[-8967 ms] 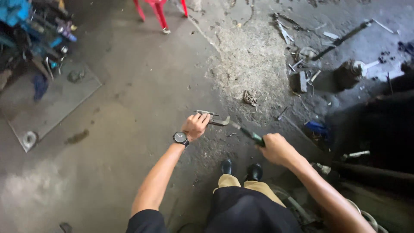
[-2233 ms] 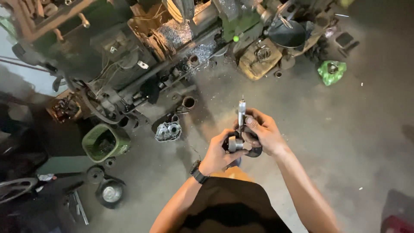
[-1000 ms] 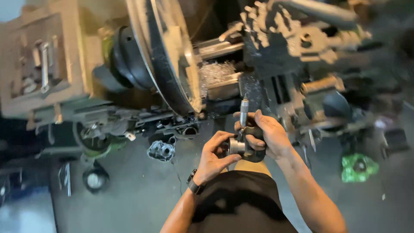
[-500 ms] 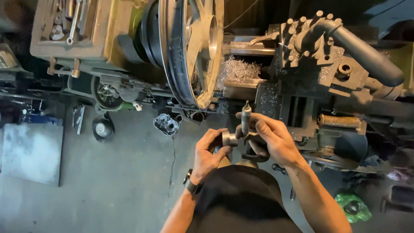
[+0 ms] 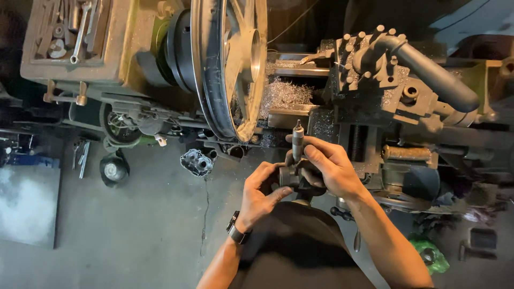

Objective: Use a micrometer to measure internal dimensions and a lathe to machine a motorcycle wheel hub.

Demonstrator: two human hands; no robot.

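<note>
Both my hands hold one metal tool (image 5: 297, 140) with a short steel shaft that points upward and a dark round body below. My right hand (image 5: 326, 166) wraps around the body and the lower shaft. My left hand (image 5: 261, 191), with a black watch on its wrist, pinches a small cylindrical part on the tool's left side. I hold it in front of a large lathe (image 5: 385, 101). A big spoked wheel rim (image 5: 227, 64) is mounted on the lathe, just up and left of my hands.
Metal shavings (image 5: 281, 93) lie on the lathe bed behind the rim. A tray of wrenches (image 5: 69, 32) sits on the headstock at the upper left. On the concrete floor lie a small engine casting (image 5: 197, 162), a round black part (image 5: 113, 170) and a green bag (image 5: 428, 254).
The view has swung from the workshop floor up to the lathe. My hands keep the same hold on the tool and now sit closer to the wheel rim.
</note>
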